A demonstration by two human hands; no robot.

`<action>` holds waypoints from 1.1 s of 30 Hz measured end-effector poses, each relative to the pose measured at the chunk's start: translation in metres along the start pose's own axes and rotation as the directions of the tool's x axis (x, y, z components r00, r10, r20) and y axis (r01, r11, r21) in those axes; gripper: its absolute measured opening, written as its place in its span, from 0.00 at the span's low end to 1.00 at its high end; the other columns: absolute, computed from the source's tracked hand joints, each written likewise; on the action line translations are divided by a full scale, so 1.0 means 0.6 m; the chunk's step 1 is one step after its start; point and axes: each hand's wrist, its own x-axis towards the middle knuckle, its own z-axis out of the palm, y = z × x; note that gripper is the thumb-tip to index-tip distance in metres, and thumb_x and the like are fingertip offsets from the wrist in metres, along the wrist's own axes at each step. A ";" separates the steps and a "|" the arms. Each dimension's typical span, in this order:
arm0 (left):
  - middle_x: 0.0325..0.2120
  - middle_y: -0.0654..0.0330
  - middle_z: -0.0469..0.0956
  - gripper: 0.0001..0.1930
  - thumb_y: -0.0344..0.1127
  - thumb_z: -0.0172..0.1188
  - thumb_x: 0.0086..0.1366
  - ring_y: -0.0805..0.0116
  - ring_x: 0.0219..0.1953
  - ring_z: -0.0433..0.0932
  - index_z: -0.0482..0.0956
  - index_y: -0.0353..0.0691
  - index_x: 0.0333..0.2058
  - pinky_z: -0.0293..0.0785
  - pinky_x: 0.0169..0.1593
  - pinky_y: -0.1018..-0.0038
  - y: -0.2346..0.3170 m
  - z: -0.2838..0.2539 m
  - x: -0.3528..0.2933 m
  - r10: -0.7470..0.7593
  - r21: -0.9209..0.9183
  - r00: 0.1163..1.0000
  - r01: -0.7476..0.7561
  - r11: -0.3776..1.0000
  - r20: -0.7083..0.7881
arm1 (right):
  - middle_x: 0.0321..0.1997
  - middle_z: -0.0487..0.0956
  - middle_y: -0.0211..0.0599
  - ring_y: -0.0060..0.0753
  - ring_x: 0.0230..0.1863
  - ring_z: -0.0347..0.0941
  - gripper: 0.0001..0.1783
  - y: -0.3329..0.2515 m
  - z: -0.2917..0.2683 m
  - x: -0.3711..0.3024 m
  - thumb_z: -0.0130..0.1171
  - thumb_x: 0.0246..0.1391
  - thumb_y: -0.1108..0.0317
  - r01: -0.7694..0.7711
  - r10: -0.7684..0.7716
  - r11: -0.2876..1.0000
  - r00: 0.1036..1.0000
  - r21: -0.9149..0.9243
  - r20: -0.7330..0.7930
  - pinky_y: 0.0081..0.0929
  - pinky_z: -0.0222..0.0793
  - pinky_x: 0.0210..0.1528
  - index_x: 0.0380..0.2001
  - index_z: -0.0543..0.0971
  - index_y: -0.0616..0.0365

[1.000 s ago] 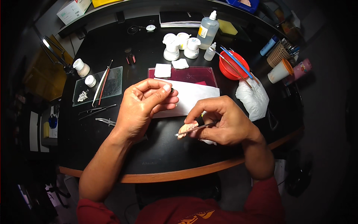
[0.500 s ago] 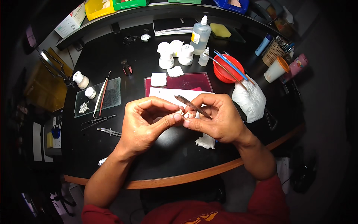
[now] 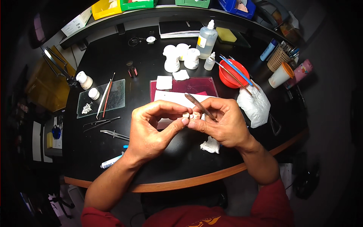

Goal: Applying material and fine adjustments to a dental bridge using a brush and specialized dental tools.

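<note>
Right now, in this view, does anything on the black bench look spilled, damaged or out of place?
Nothing looks plainly spilled or broken. Mildly untidy: a crumpled white wad lies loose near the right hand, and an irregular white clump sits on the rectangular glass slab.

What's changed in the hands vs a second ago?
Left hand came toward the body and right, up against the right hand; its fingertips now meet at the pale model. The small dark piece it pinched no longer shows. The metal tool in the right hand swung to point up-left, away from the body. Unchanged: red bowl, glass slab.
</note>
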 end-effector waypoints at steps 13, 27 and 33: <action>0.39 0.51 0.85 0.11 0.22 0.70 0.60 0.66 0.42 0.85 0.84 0.29 0.42 0.80 0.51 0.71 0.004 -0.001 0.002 -0.027 -0.115 1.000 0.028 0.993 0.014 | 0.34 0.83 0.32 0.13 0.35 0.77 0.10 0.004 0.008 -0.001 0.73 0.51 0.79 0.157 -0.157 0.988 0.988 0.011 -0.006 0.13 0.75 0.37 0.35 0.81 0.65; 0.39 0.53 0.84 0.10 0.24 0.72 0.58 0.68 0.42 0.82 0.86 0.30 0.39 0.78 0.50 0.72 0.001 -0.014 0.004 0.027 0.051 0.999 -0.029 0.998 0.040 | 0.34 0.83 0.34 0.16 0.37 0.79 0.10 0.003 0.013 -0.002 0.72 0.51 0.80 0.188 -0.188 0.982 0.982 0.004 -0.017 0.16 0.78 0.40 0.35 0.80 0.65; 0.38 0.53 0.85 0.11 0.24 0.71 0.59 0.67 0.43 0.82 0.87 0.33 0.41 0.77 0.51 0.72 0.000 -0.011 0.004 0.049 0.036 0.995 -0.052 0.998 0.082 | 0.34 0.83 0.33 0.14 0.35 0.77 0.10 0.000 0.004 -0.004 0.73 0.51 0.78 0.172 -0.171 0.985 0.985 -0.021 0.024 0.12 0.74 0.36 0.34 0.80 0.65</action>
